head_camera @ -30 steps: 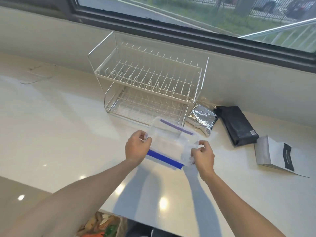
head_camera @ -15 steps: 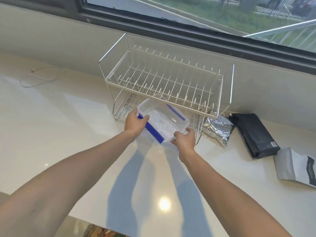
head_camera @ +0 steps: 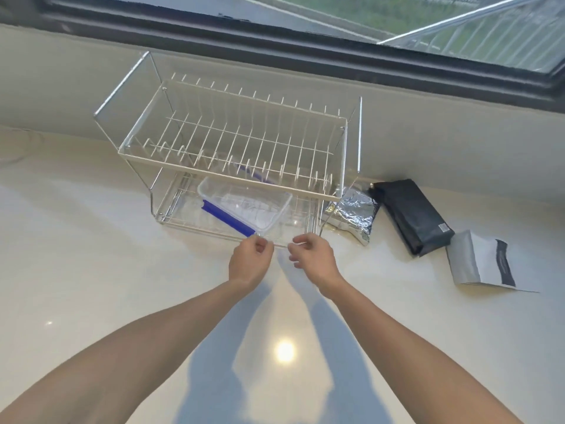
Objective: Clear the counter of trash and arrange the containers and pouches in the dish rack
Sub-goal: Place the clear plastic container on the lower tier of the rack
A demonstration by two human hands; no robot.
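A clear plastic container with blue clips [head_camera: 244,208] lies on the lower tier of the white wire dish rack [head_camera: 232,176], a little askew, its near corner by the rack's front wire. My left hand [head_camera: 249,261] hovers just in front of that corner, its fingers loosely curled around nothing. My right hand [head_camera: 313,257] is beside it at the rack's front edge, fingers apart and empty. To the right of the rack, three pouches lie on the counter: a silver foil pouch [head_camera: 354,214], a black pouch [head_camera: 412,215] and a grey-white pouch [head_camera: 480,261].
The rack's upper tier holds nothing. Behind the rack rises a wall with a dark window frame [head_camera: 305,56]. A thin cable [head_camera: 18,148] lies at the far left of the glossy white counter [head_camera: 91,240].
Both hands carried the container forward and slid it into the rack's lower tier. They have let go of it and drawn back to the rack's front edge.
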